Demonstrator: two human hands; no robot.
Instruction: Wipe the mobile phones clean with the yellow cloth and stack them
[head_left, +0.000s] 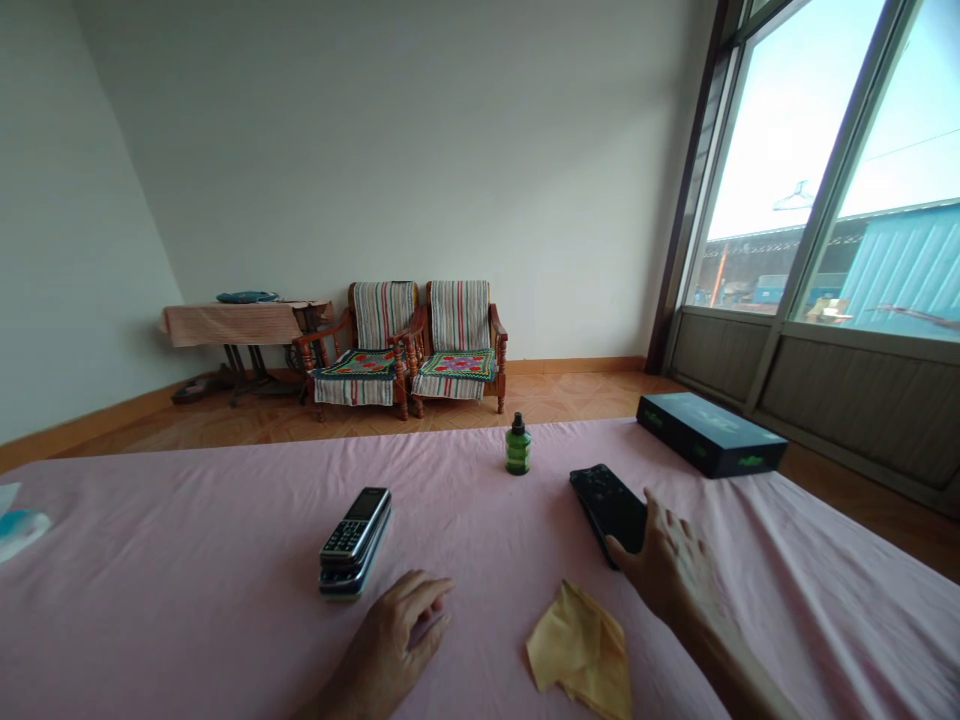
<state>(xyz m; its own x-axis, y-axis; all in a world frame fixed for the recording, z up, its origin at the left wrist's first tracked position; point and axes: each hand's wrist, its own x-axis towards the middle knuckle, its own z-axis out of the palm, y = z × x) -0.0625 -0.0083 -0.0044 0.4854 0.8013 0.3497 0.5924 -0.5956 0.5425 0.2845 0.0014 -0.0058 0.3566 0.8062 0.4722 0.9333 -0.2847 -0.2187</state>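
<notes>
A black smartphone (611,508) lies face up on the pink cloth to the right, its dark front marked with faint spots. My right hand (671,560) spans the phone's near end, thumb at the left edge and fingers along the right edge. My left hand (401,635) rests on the cloth with its fingers loosely bent and the thumb apart, holding nothing. Just beyond it is a stack of phones (356,540), a keypad phone on top. Between the hands, nearer me, lies a crumpled yellow cloth (581,650).
A green bottle with a black cap (517,447) stands near the far edge of the pink cloth (187,560). At the far right sits a flat black box (709,432). A white and blue item (22,530) is at the left edge. Two wooden chairs (457,350) stand beyond.
</notes>
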